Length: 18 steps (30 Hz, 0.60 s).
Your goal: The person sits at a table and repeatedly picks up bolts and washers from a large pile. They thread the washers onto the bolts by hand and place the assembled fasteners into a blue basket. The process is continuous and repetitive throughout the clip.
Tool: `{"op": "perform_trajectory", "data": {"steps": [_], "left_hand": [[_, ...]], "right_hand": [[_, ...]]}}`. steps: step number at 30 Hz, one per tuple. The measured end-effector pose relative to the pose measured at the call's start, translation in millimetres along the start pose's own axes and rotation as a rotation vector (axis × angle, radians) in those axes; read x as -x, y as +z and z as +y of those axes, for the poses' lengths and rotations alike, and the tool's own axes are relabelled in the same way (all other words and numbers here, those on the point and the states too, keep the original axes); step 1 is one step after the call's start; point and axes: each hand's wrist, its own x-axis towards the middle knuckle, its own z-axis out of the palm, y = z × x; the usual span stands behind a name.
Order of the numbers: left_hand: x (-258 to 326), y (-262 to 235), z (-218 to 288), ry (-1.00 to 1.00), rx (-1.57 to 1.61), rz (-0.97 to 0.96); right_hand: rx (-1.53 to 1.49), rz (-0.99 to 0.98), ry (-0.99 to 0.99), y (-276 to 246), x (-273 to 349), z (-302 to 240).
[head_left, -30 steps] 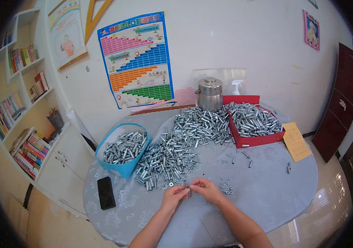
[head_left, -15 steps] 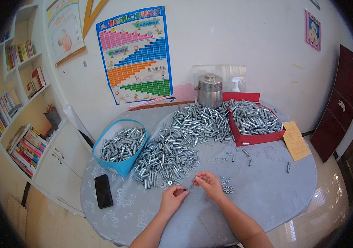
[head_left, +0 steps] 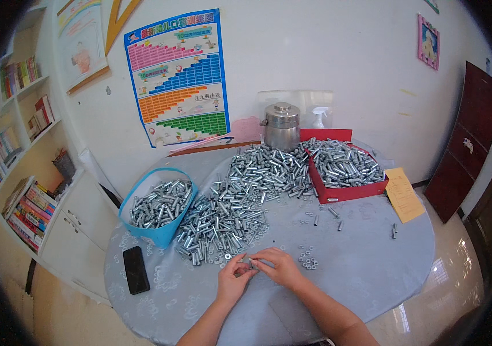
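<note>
From my remote station I see a black phone (head_left: 136,270) lying flat on the left of the gray-clothed counter (head_left: 355,265), with a lidded steel canister (head_left: 282,131) at the back and a white spray bottle (head_left: 318,117) just right of it. A yellow sheet (head_left: 404,196) rests near the right edge. On the white wall (head_left: 338,52), I make out a blue-bordered chart (head_left: 180,81) and a pink-framed picture (head_left: 428,43). A white bookcase (head_left: 73,248) holds books (head_left: 31,216) at left; a dark red panel (head_left: 470,130) stands at right.

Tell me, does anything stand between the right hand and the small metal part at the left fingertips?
Nothing visible does: the right hand has its fingertips at the small metal part, beside the left hand.
</note>
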Motion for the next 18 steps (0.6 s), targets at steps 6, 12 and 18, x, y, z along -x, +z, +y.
{"op": "perform_trajectory", "data": {"steps": [6,12,18], "left_hand": [[0,-2,5,0.049,-0.069,0.045],[-2,-6,6,0.045,0.006,0.119],[-2,-9,4,0.029,0.067,0.151]], "right_hand": [[0.060,0.036,0.093,-7,1,6],[0.287,0.316,0.249,-41,-1,33],[0.578,0.121,0.273,-33,6,49]]}}
